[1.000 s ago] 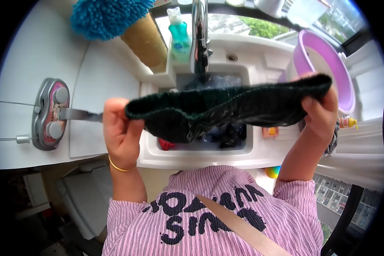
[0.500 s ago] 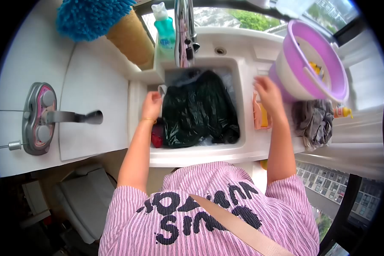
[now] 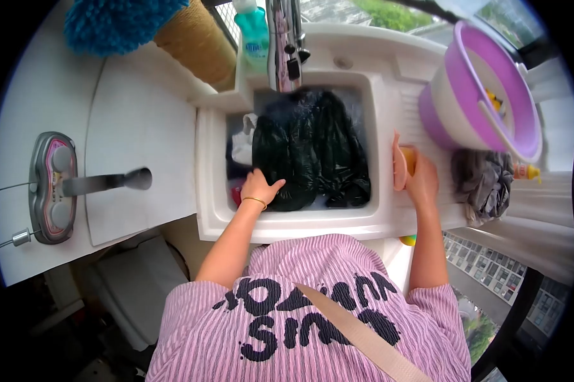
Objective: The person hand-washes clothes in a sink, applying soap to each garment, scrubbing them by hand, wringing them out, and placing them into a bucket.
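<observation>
A dark green-black wet garment point(image 3: 309, 149) lies bunched in the sink point(image 3: 381, 114), partly in water. My left hand point(image 3: 261, 188) rests on its lower left part, thumb and fingers apart. White cloth point(image 3: 243, 143) shows beside the garment, and a bit of red cloth point(image 3: 236, 192) is near my left wrist. On the right ledge, my right hand point(image 3: 423, 179) has its fingers closed around a yellow block point(image 3: 409, 158) that looks like a bar of soap. A pink dish-like piece point(image 3: 399, 165) is tilted up against it; my fingers hide part of the contact.
A purple and white bucket point(image 3: 437, 114) and crumpled grey cloth point(image 3: 484, 181) are on the right ledge. Behind the sink are a faucet point(image 3: 285, 51) and a teal bottle point(image 3: 254, 38). A grey device with a handle point(image 3: 56, 188) lies left, below a rope-wrapped post point(image 3: 194, 51).
My left hand has moved from the sink's left side onto the garment, its fingers opening. My right hand has lowered and closed on the yellow block, and the pink piece has tipped up.
</observation>
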{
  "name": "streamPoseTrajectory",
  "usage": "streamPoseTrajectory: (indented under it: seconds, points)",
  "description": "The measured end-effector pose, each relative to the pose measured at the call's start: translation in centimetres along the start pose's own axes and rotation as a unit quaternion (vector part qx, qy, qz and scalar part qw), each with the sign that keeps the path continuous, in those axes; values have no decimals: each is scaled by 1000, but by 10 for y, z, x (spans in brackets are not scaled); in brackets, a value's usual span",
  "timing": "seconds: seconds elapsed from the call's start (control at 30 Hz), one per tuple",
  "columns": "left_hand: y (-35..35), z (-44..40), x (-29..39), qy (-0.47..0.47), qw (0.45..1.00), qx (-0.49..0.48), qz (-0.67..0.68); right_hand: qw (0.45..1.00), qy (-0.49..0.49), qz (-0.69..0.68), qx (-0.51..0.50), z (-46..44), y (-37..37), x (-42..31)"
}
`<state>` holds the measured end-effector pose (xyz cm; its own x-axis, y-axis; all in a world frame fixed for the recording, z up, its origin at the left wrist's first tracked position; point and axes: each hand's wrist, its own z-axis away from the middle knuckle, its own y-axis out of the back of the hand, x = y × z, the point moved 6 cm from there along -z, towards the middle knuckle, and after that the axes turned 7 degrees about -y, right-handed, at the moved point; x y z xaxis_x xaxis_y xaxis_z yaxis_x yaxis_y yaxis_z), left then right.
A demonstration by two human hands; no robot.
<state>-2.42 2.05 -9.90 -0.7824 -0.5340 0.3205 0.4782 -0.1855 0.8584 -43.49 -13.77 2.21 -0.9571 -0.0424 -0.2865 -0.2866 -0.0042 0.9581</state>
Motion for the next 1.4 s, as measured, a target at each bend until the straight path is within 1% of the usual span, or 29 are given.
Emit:
streamPoseTrajectory:
  seconds: [0.07,0.1,0.13,0.2,0.23,0.27,0.3,0.33,0.37,0.4,0.47,0.5,0.57,0.67,0.73,0.8,0.87,0.9,0.97,1.0,1.07,1.1,1.17,1.2,1.23,1.27,1.3,1.33,1.4]
  points:
    - [-5,-8,-3,-35,998,-10,51,997,-45,-21,-52,-5,3,-3]
    - [-2,-7,-3,-70,995,45,61,997,-48,-21,-53,-6,3,-1]
    - [-5,-5,-7,-71,995,43,60,997,-50,-37,-43,-7,3,0]
    - [13,3,-7,-102,963,176,176,997,-53,-52,-35,-10,7,-1]
    - [9,0,-17,-42,960,120,248,995,-75,-43,-42,-10,8,-1]
    - [6,-1,-21,-41,961,119,247,994,-96,-34,-49,-10,7,-2]
    - [-3,-2,-29,0,895,104,434,993,-97,-33,-51,-10,5,-4]
    - [-15,-1,-33,41,792,86,603,992,-103,-50,-57,-11,1,-4]
    - [1,12,-15,101,760,109,632,990,-113,-61,-57,-13,3,1]
    - [-6,11,-15,182,741,75,643,990,-123,-50,-46,-15,2,9]
    - [-3,11,-1,163,663,-83,726,990,-134,-42,-23,-14,-9,21]
    - [-8,9,-3,173,662,-108,722,989,-139,-37,-18,-12,-10,23]
    - [-14,8,-3,198,656,-153,712,970,-188,-143,-52,-8,-16,22]
    - [-14,6,3,211,683,-187,674,961,-220,-146,-86,-5,-9,12]
    - [-17,3,3,218,699,-196,652,966,-199,-142,-82,-6,-18,20]
    - [-14,-3,11,144,767,-182,598,971,-182,-137,-73,-9,-18,24]
    - [-19,-7,13,114,774,-171,599,976,-176,-96,-83,-11,-14,27]
    - [-17,-10,17,73,761,-144,629,976,-177,-99,-84,-14,-21,44]
    - [-10,-13,23,13,729,-117,674,928,-172,-309,-113,-21,-44,82]
    - [-6,-10,26,14,729,-115,674,928,-171,-309,-114,-19,-30,74]
    - [5,-5,31,19,708,-112,697,860,-161,-474,-99,-15,17,59]
    - [10,-4,31,20,708,-108,698,860,-158,-474,-101,-14,31,46]
    - [14,3,38,37,651,-183,736,817,-88,-558,-118,-7,50,1]
    - [23,8,44,37,653,-184,734,793,-106,-573,-177,-2,48,-28]
    - [32,15,54,43,630,-200,749,767,-123,-586,-232,4,41,-60]
    - [36,19,62,48,605,-215,765,798,-79,-546,-242,5,26,-88]
    - [34,18,67,17,592,-266,760,800,-58,-527,-281,13,-1,-117]
    - [38,19,73,10,593,-268,759,801,-35,-506,-318,22,-28,-146]
    - [49,35,97,-8,487,-328,809,792,-6,-465,-396,46,-73,-199]
